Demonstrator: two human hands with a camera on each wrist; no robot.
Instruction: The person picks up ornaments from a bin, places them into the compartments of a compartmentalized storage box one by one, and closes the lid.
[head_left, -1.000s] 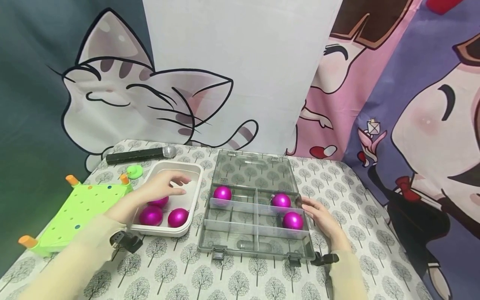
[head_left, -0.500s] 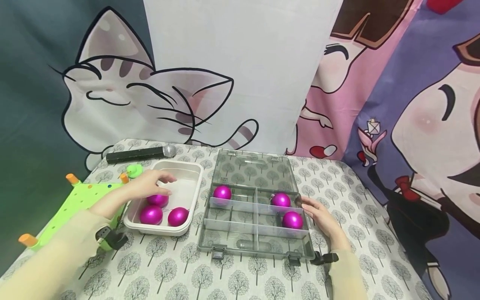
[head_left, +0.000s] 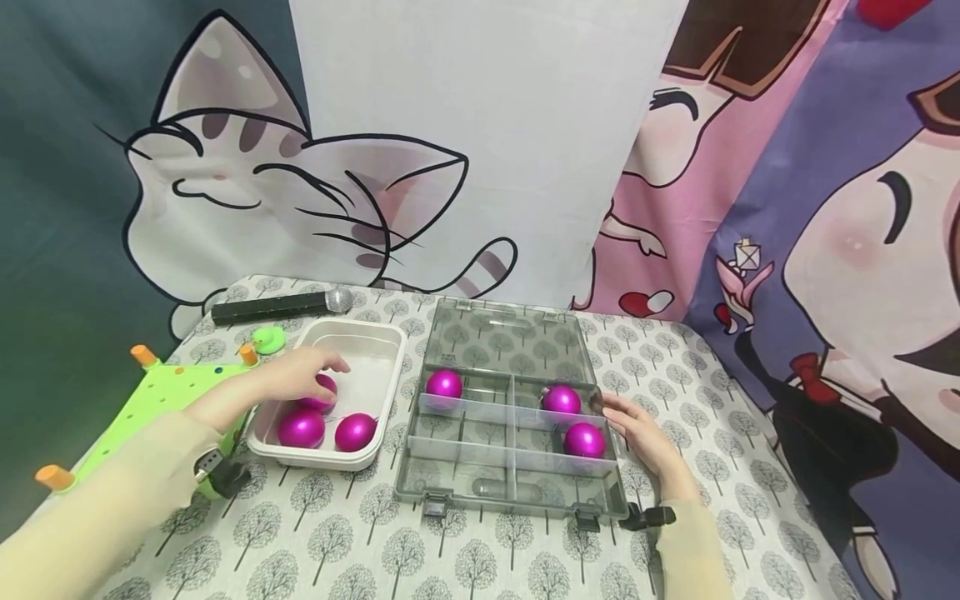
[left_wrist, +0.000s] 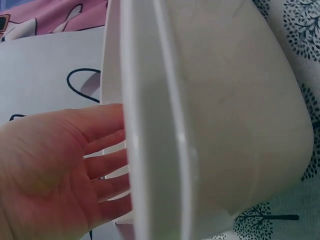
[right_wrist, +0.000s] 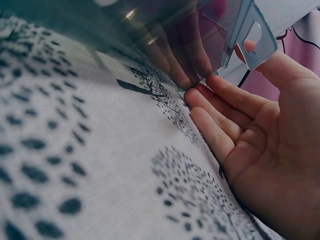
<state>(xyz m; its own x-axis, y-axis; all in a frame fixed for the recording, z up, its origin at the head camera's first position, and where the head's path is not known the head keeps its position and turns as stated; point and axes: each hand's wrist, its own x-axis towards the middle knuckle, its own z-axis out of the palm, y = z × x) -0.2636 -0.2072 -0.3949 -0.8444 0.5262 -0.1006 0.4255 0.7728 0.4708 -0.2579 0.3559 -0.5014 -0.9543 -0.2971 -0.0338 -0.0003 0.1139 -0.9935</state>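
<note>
My left hand reaches over the left rim of a white plastic tray. It is just above the rear shiny magenta ball, partly covering it. In the left wrist view the tray wall hides the fingertips; the fingers look extended. Two more magenta balls, one at the front left and one at the front right, lie in the tray. My right hand rests with extended fingers against the right side of a transparent grey divider box, whose lid lies back. Three magenta balls sit in its compartments.
A black microphone and a small green duck lie behind and left of the tray. A green pegboard with orange legs stands at the left. The tree-patterned cloth covers the table. Printed curtains hang behind.
My left hand has drawn back leftward within the tray and lowered toward the rear ball. My right hand stays at the box's side.
</note>
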